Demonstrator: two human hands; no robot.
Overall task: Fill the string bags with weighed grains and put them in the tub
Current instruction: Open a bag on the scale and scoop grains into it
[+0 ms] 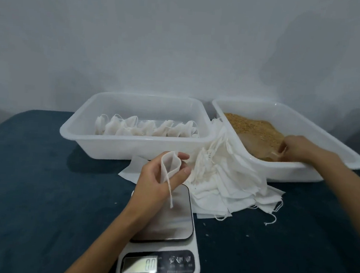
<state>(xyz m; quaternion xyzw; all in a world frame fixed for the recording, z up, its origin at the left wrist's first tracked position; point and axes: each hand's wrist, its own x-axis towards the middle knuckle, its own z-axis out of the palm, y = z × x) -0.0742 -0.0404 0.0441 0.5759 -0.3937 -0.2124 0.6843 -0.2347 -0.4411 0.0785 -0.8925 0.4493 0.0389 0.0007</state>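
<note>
The left hand (158,177) pinches an empty string bag (170,164) open above the scale (167,228), which reads zero. The right hand (298,149), fingers curled, reaches into the grains (255,128) in the right tub (279,172); whether it holds anything cannot be told. Filled bags (145,128) sit in the left tub (113,146), spare bags (225,183) heaped on the counter (52,191).

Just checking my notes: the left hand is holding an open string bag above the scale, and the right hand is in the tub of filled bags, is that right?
Not quite. In the head view the right hand is in the tub of grains, not the tub of filled bags. The left hand does hold an open string bag above the scale.
</note>
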